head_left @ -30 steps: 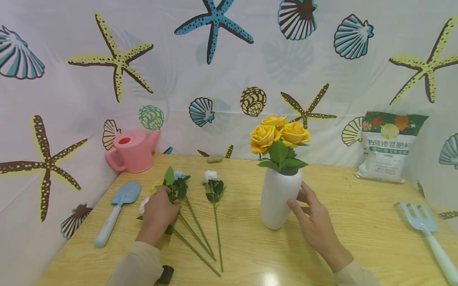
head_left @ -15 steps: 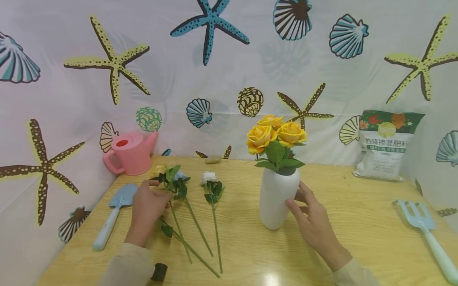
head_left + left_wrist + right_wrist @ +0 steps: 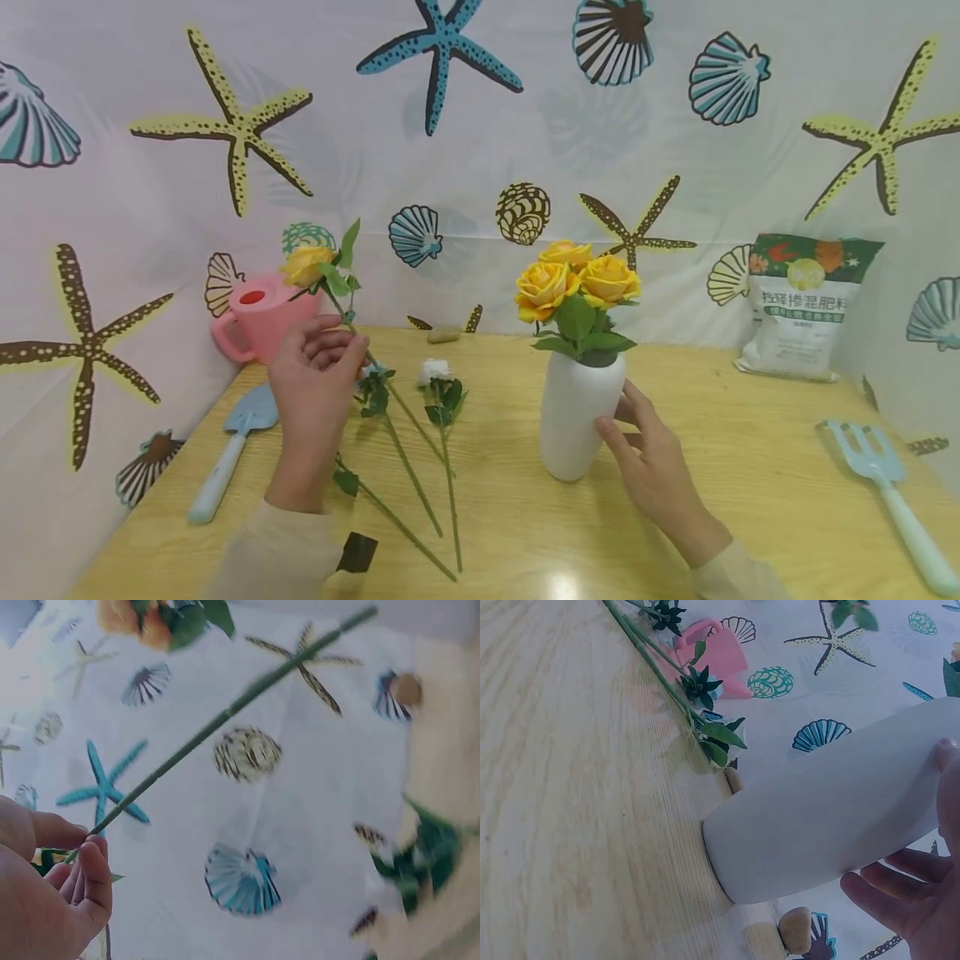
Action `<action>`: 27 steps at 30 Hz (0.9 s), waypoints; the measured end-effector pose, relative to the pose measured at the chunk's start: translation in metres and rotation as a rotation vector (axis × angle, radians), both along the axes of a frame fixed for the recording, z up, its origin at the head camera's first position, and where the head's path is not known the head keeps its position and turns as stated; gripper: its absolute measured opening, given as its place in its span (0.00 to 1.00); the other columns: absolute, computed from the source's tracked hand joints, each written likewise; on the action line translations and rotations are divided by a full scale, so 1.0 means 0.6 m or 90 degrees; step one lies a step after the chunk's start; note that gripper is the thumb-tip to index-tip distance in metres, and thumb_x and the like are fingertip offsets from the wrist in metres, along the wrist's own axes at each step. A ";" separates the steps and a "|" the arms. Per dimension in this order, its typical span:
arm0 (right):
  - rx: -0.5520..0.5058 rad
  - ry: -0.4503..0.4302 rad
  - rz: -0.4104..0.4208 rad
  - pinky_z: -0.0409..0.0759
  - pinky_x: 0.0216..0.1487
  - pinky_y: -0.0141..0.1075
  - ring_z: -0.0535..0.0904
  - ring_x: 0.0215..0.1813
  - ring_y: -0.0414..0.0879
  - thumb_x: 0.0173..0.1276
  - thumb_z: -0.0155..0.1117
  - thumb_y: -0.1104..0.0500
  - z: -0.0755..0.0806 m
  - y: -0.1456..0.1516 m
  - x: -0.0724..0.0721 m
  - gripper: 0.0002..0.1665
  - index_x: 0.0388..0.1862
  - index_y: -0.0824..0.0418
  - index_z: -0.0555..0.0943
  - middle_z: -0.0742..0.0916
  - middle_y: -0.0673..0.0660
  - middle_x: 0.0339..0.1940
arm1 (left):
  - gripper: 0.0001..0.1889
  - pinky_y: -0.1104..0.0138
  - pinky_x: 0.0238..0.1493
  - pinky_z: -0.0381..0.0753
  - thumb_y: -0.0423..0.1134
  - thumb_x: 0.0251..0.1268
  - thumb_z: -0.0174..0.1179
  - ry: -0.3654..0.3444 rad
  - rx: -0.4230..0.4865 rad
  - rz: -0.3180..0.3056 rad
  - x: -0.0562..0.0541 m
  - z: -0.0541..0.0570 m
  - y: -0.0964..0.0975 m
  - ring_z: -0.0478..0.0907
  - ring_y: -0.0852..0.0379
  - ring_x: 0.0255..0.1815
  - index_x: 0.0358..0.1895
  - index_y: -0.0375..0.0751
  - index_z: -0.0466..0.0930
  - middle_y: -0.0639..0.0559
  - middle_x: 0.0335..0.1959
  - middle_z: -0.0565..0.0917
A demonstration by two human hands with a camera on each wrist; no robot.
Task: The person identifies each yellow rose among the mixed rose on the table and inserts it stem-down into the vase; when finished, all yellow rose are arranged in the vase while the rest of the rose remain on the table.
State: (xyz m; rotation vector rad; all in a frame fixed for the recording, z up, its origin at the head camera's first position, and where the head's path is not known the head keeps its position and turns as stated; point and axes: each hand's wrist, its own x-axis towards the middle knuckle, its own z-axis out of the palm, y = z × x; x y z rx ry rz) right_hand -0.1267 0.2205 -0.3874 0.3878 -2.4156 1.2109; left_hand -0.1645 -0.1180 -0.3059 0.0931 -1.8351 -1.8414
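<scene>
My left hand (image 3: 311, 392) pinches the green stem of a yellow rose (image 3: 307, 267) between thumb and fingers, the bloom raised in front of the pink watering can. In the left wrist view the bare stem (image 3: 225, 716) slants up and away from the fingertips. A white vase (image 3: 573, 417) stands upright on the table with several yellow roses (image 3: 577, 279) in it. Around the vase's right side my right hand (image 3: 660, 467) curls, thumb in front and fingers behind. Between the hands lie a white flower (image 3: 435, 372) and a blue flower (image 3: 375, 373); another stem's bloom is hidden.
At the back left is the pink watering can (image 3: 273, 312), with a blue trowel (image 3: 232, 450) before it. A fertilizer bag (image 3: 802, 308) stands back right, a garden fork (image 3: 888, 492) lies far right. Stones (image 3: 795, 930) lie by the patterned cloth. A black piece (image 3: 357, 552) sits by my left sleeve.
My left hand has picked a yellow rose out from the flowers on the table and raised it. The right hand has stayed at the vase.
</scene>
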 end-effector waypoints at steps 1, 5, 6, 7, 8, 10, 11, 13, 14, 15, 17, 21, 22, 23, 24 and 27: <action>0.000 -0.001 -0.001 0.85 0.50 0.40 0.82 0.60 0.60 0.77 0.58 0.61 0.000 0.000 0.000 0.35 0.79 0.60 0.60 0.82 0.67 0.63 | 0.15 0.74 0.30 0.83 0.26 0.64 0.66 0.022 0.032 -0.012 0.002 0.007 0.012 0.80 0.64 0.27 0.52 0.38 0.77 0.59 0.31 0.82; -0.001 0.004 0.002 0.85 0.50 0.40 0.83 0.60 0.60 0.77 0.58 0.62 -0.002 0.002 -0.001 0.35 0.79 0.59 0.60 0.83 0.67 0.63 | 0.14 0.73 0.29 0.82 0.21 0.63 0.64 0.154 0.139 -0.045 0.010 0.033 0.059 0.81 0.60 0.27 0.48 0.38 0.77 0.53 0.33 0.82; -0.001 0.007 0.003 0.85 0.50 0.40 0.83 0.60 0.60 0.77 0.58 0.62 -0.002 0.002 -0.001 0.35 0.79 0.60 0.61 0.83 0.67 0.63 | 0.14 0.73 0.29 0.82 0.20 0.62 0.64 0.193 0.163 -0.052 0.012 0.039 0.070 0.80 0.59 0.26 0.47 0.38 0.77 0.52 0.33 0.82; -0.002 0.009 0.005 0.85 0.50 0.39 0.83 0.60 0.60 0.77 0.59 0.62 -0.003 0.003 -0.002 0.35 0.79 0.60 0.61 0.83 0.67 0.63 | 0.14 0.72 0.29 0.82 0.19 0.61 0.63 0.233 0.186 -0.059 0.012 0.046 0.080 0.80 0.59 0.27 0.46 0.37 0.77 0.51 0.33 0.82; -0.002 0.011 0.005 0.85 0.50 0.40 0.83 0.60 0.59 0.77 0.59 0.63 -0.003 0.003 -0.002 0.35 0.79 0.60 0.61 0.83 0.67 0.62 | 0.14 0.72 0.29 0.82 0.18 0.61 0.63 0.270 0.204 -0.060 0.012 0.052 0.090 0.80 0.58 0.27 0.46 0.37 0.77 0.50 0.33 0.82; -0.002 0.013 0.007 0.86 0.50 0.40 0.83 0.60 0.59 0.76 0.59 0.63 -0.003 0.003 -0.003 0.35 0.78 0.60 0.61 0.83 0.67 0.62 | 0.14 0.71 0.30 0.82 0.18 0.60 0.63 0.338 0.236 -0.058 0.010 0.065 0.108 0.80 0.57 0.29 0.46 0.35 0.76 0.48 0.33 0.81; -0.002 0.013 0.006 0.86 0.50 0.41 0.83 0.60 0.59 0.76 0.59 0.63 -0.003 0.003 -0.003 0.35 0.79 0.60 0.61 0.83 0.67 0.62 | 0.15 0.70 0.31 0.83 0.17 0.60 0.63 0.365 0.252 -0.055 0.008 0.071 0.116 0.80 0.57 0.29 0.45 0.35 0.76 0.48 0.33 0.80; -0.001 0.013 0.004 0.86 0.50 0.42 0.83 0.60 0.59 0.76 0.59 0.62 -0.003 0.003 -0.002 0.35 0.78 0.60 0.61 0.83 0.67 0.62 | 0.15 0.70 0.32 0.83 0.18 0.60 0.63 0.404 0.270 -0.045 0.004 0.082 0.130 0.80 0.56 0.31 0.46 0.36 0.75 0.48 0.34 0.80; -0.001 0.013 0.004 0.86 0.50 0.43 0.83 0.60 0.59 0.76 0.59 0.62 -0.003 0.003 -0.002 0.35 0.79 0.59 0.61 0.83 0.67 0.62 | 0.15 0.69 0.33 0.83 0.18 0.61 0.62 0.417 0.271 -0.041 0.001 0.086 0.136 0.80 0.56 0.31 0.46 0.36 0.74 0.49 0.34 0.80; -0.001 0.013 0.005 0.86 0.50 0.44 0.83 0.60 0.59 0.76 0.59 0.62 -0.003 0.003 -0.002 0.35 0.79 0.59 0.61 0.83 0.66 0.62 | 0.14 0.69 0.33 0.83 0.18 0.61 0.62 0.426 0.274 -0.041 -0.002 0.089 0.141 0.80 0.56 0.31 0.45 0.36 0.73 0.49 0.34 0.79; -0.001 0.014 0.005 0.86 0.50 0.44 0.83 0.60 0.59 0.76 0.60 0.62 -0.003 0.002 -0.002 0.35 0.79 0.59 0.61 0.84 0.66 0.62 | 0.14 0.69 0.34 0.83 0.18 0.62 0.61 0.431 0.283 -0.050 -0.007 0.092 0.152 0.80 0.56 0.31 0.45 0.37 0.73 0.50 0.34 0.78; -0.001 0.014 0.009 0.86 0.50 0.41 0.83 0.60 0.59 0.75 0.60 0.63 -0.003 0.002 -0.002 0.36 0.79 0.59 0.61 0.83 0.66 0.62 | 0.14 0.68 0.35 0.84 0.18 0.64 0.59 0.410 0.291 -0.082 -0.013 0.087 0.170 0.80 0.57 0.32 0.45 0.39 0.71 0.51 0.35 0.77; -0.001 0.014 0.010 0.86 0.50 0.40 0.83 0.60 0.59 0.75 0.60 0.63 -0.004 0.002 -0.002 0.36 0.79 0.58 0.61 0.83 0.66 0.63 | 0.15 0.68 0.35 0.84 0.17 0.64 0.59 0.404 0.294 -0.089 -0.014 0.086 0.174 0.80 0.57 0.32 0.45 0.39 0.71 0.51 0.35 0.77; -0.001 0.015 0.011 0.86 0.50 0.40 0.83 0.60 0.59 0.75 0.61 0.63 -0.004 0.002 -0.002 0.36 0.79 0.58 0.61 0.83 0.66 0.63 | 0.15 0.68 0.35 0.84 0.17 0.65 0.59 0.397 0.292 -0.095 -0.014 0.084 0.177 0.80 0.57 0.32 0.45 0.40 0.71 0.51 0.35 0.77; 0.000 0.016 0.011 0.86 0.50 0.41 0.83 0.60 0.59 0.75 0.61 0.63 -0.004 0.002 -0.002 0.36 0.79 0.58 0.61 0.83 0.66 0.63 | 0.15 0.68 0.36 0.84 0.18 0.65 0.59 0.391 0.290 -0.101 -0.014 0.083 0.181 0.80 0.58 0.32 0.45 0.39 0.71 0.52 0.35 0.78; 0.006 0.019 0.010 0.86 0.49 0.42 0.83 0.59 0.59 0.75 0.61 0.63 -0.005 0.003 -0.003 0.36 0.78 0.58 0.61 0.83 0.66 0.62 | 0.14 0.69 0.36 0.83 0.18 0.66 0.58 0.377 0.278 -0.120 -0.013 0.081 0.192 0.80 0.58 0.32 0.46 0.39 0.70 0.52 0.36 0.78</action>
